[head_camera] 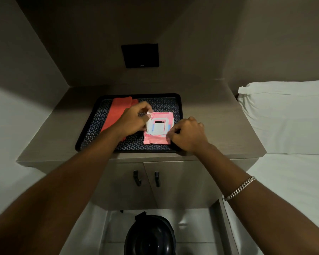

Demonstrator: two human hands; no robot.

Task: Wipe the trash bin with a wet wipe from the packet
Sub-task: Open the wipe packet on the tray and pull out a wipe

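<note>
Pinching the lifted flap, the left hand (134,119) fingers hold the pink packet (157,128) open on the dark tray (180,107); right hand (187,134) fingers clamp its right edge. Bare surface (219,126) flanks the tray; the trash bin (149,236) stands on the floor below.

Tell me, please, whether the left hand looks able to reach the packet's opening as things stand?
Probably yes: the left hand holds the flap peeled back at the packet edge, and nothing covers the opening.
</note>
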